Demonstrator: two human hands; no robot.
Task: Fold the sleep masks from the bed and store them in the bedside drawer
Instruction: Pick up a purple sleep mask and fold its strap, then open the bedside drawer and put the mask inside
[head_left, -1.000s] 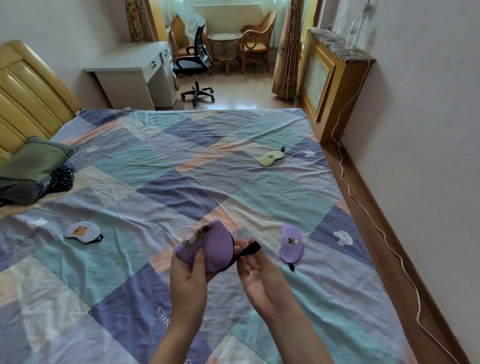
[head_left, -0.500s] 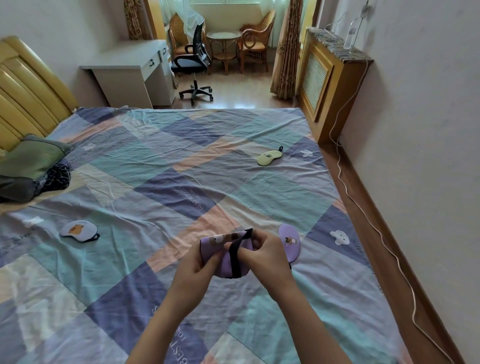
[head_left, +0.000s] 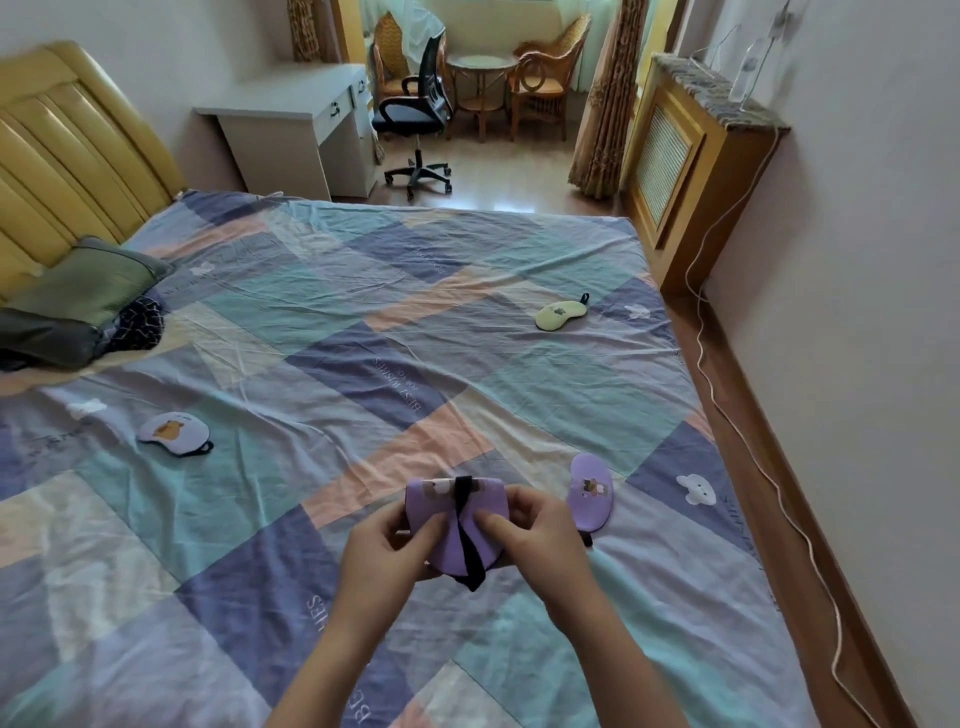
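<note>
Above the bed's (head_left: 363, 322) near edge, left hand (head_left: 384, 545) and right hand (head_left: 540, 530) both pinch the folded purple mask (head_left: 457, 525), whose loose black strap (head_left: 465, 540) may slip and let it unfold.

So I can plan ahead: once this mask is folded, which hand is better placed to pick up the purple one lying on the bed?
Probably the right hand: the purple mask lies just beside it.
</note>
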